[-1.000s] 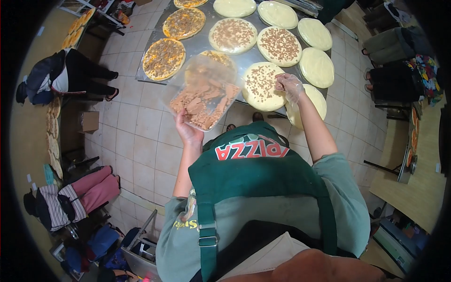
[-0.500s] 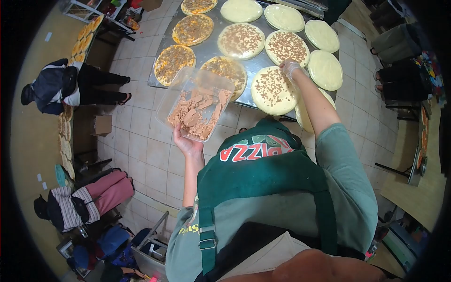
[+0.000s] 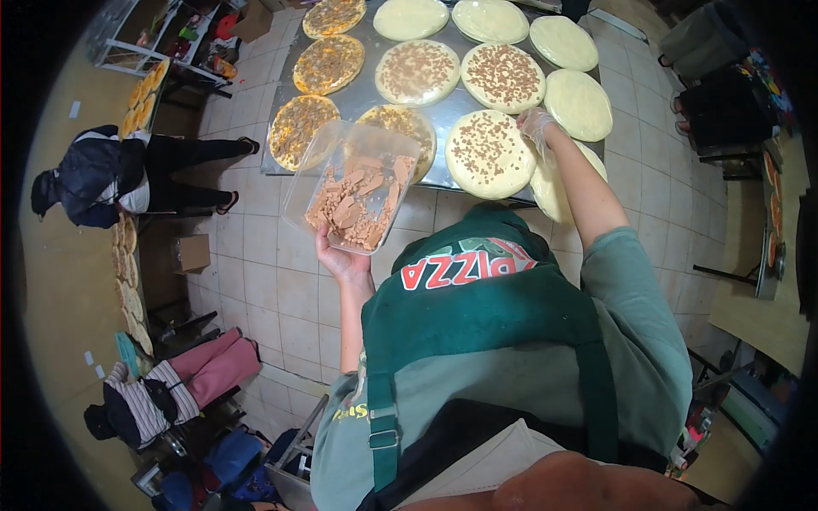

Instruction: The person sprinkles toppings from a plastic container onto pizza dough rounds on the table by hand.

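Observation:
My left hand [image 3: 345, 262] is closed on the near edge of a clear plastic container [image 3: 298, 196], tilted over the table's front edge. Inside lie clumps and crumbs of pinkish-brown ground meat [image 3: 348, 220]. In a clear plastic glove, my right hand [image 3: 537, 126] is at the right edge of a pale pizza [image 3: 490, 157] scattered with meat crumbs. Its fingers look drawn together, and whatever they hold is too small to make out. Behind that stands a pizza more thickly covered with crumbs [image 3: 503, 78]. A plain pale pizza [image 3: 554, 192] lies partly under my right forearm.
Several more pizzas share the metal table [image 3: 447, 111]: orange-topped ones [image 3: 304, 132] on the left, plain pale ones [image 3: 579, 106] on the right. At the left, a person in dark clothes [image 3: 102, 170] and another in pink trousers [image 3: 213, 366] stand by a long counter. A cardboard box [image 3: 192, 253] sits below it.
My right hand has shifted from the far edge of the crumb-scattered pizza to its right edge. The view has moved slightly. My left hand keeps the container in much the same position.

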`<state>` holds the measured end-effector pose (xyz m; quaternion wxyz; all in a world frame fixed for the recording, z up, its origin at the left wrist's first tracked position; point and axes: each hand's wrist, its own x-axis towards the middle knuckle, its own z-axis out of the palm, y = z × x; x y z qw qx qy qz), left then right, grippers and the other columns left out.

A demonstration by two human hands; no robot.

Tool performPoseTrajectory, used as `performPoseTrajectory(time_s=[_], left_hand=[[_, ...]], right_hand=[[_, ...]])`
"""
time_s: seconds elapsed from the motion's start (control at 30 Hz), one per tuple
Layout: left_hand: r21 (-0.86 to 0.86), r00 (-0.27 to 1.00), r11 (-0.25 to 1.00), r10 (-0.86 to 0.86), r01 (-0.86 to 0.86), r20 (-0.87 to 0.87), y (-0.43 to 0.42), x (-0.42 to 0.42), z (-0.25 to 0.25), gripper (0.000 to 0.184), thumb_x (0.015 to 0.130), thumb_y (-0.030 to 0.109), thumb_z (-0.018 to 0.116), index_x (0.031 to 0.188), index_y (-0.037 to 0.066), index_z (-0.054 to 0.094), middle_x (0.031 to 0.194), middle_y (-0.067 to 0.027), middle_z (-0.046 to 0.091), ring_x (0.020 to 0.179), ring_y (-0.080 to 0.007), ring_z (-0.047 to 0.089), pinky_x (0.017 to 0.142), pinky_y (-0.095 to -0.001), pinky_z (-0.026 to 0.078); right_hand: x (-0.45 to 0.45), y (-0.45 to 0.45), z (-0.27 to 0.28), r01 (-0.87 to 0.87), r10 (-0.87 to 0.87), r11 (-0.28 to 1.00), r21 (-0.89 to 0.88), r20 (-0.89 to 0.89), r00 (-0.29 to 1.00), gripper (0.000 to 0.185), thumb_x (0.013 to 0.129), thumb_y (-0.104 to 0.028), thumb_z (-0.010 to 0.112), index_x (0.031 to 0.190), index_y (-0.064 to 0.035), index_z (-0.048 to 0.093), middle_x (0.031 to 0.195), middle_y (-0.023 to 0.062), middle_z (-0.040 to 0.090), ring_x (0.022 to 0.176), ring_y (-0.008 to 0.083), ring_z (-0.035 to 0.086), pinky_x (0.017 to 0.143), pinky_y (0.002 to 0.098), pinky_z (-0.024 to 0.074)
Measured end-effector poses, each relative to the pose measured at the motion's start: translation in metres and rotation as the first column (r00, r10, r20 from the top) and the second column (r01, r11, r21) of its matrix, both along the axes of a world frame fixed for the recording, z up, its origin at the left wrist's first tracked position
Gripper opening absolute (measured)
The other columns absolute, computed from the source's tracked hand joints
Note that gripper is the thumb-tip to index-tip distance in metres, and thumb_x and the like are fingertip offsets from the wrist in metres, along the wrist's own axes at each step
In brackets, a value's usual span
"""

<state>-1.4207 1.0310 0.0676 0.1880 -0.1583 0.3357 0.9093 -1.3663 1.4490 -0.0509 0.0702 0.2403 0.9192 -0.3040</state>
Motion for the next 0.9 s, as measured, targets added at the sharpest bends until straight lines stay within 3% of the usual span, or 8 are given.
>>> performPoseTrajectory(time_s=[0.2,0.27,0.33,0.43,0.47,0.53,0.67,0.9], left_hand=[[0.006,1.0,1.0,-0.004,0.004,0.019,0.0,0.002,-0.002,0.05,0.075,0.025,0.043,0.118,0.001,0.038,0.119,-0.0149,0.044,0.109,-0.0296,0.042,0.091,-0.0441,0.034],[0.008,1.0,1.0,0.005,-0.005,0.022,0.0,0.003,-0.003,0.05,0.075,0.025,0.043,0.118,0.001,0.038,0.119,-0.0149,0.044,0.109,-0.0296,0.042,0.091,-0.0441,0.034],[0.014,1.0,1.0,0.015,-0.016,0.023,0.001,0.002,-0.004,0.05,0.075,0.025,0.043,0.118,0.001,0.038,0.119,-0.015,0.044,0.109,-0.0297,0.042,0.091,-0.0441,0.034],[0.026,1.0,0.999,0.024,-0.023,-0.013,0.003,0.003,-0.005,0.05,0.075,0.025,0.044,0.118,0.001,0.038,0.119,-0.0148,0.044,0.109,-0.0296,0.042,0.091,-0.0441,0.034],[0.026,1.0,0.999,0.03,-0.03,-0.007,0.004,0.004,-0.003,0.05,0.075,0.024,0.044,0.118,0.001,0.038,0.119,-0.0147,0.044,0.109,-0.0296,0.042,0.091,-0.0438,0.034],[0.021,0.999,0.999,0.038,-0.038,0.001,0.005,0.006,-0.006,0.05,0.075,0.024,0.044,0.118,0.001,0.038,0.119,-0.0145,0.044,0.109,-0.0295,0.042,0.092,-0.0435,0.034],[0.01,1.0,1.0,0.03,-0.03,0.001,0.002,0.007,-0.013,0.05,0.077,0.026,0.041,0.12,0.002,0.036,0.121,-0.0167,0.041,0.112,-0.0325,0.039,0.093,-0.0478,0.031],[-0.004,1.0,1.0,-0.001,0.001,-0.005,0.001,0.013,-0.016,0.051,0.076,0.026,0.042,0.12,0.001,0.036,0.12,-0.0173,0.042,0.111,-0.0326,0.04,0.093,-0.0474,0.031]], right_hand=[[0.017,-0.011,0.001,0.124,-0.105,0.985,-0.121,0.156,0.982,0.007,0.067,-0.005,0.063,0.072,-0.0024,0.058,0.065,0.007,0.058,0.054,0.0136,0.054,0.048,0.0267,0.0452],[0.017,-0.019,-0.005,0.206,-0.171,0.933,-0.294,0.142,0.975,0.008,0.067,-0.006,0.064,0.071,-0.002,0.058,0.068,0.0079,0.059,0.055,0.0135,0.055,0.048,0.0274,0.0456],[0.016,-0.02,-0.008,0.104,-0.093,0.963,-0.25,0.054,0.994,0.009,0.067,-0.005,0.064,0.074,-0.0008,0.059,0.071,0.0087,0.06,0.056,0.0141,0.056,0.051,0.0267,0.0468],[0.018,-0.032,0.016,0.037,-0.044,0.997,0.068,0.103,0.994,0.015,0.066,-0.004,0.064,0.081,-0.0036,0.062,0.075,0.009,0.061,0.064,0.0162,0.058,0.06,0.0267,0.0474],[0.016,-0.027,0.009,0.033,-0.04,0.997,0.066,0.107,0.993,0.015,0.066,-0.004,0.064,0.081,-0.0036,0.062,0.075,0.009,0.061,0.064,0.0162,0.058,0.06,0.0267,0.0474],[0.017,-0.016,-0.017,0.343,-0.341,0.929,-0.142,0.038,0.939,0.014,0.066,-0.006,0.064,0.08,-0.0053,0.062,0.074,0.0085,0.062,0.067,0.0168,0.058,0.061,0.0281,0.0469],[0.026,-0.012,-0.014,0.226,-0.225,0.97,0.087,-0.026,0.974,0.01,0.067,-0.007,0.058,0.076,-0.0069,0.063,0.071,0.0096,0.061,0.064,0.0166,0.057,0.061,0.0281,0.0449],[0.048,-0.026,-0.005,0.182,-0.201,0.97,0.163,0.109,0.973,0.016,0.062,-0.016,0.061,0.075,-0.0083,0.063,0.073,0.0105,0.062,0.067,0.0212,0.058,0.062,0.0303,0.0457]])
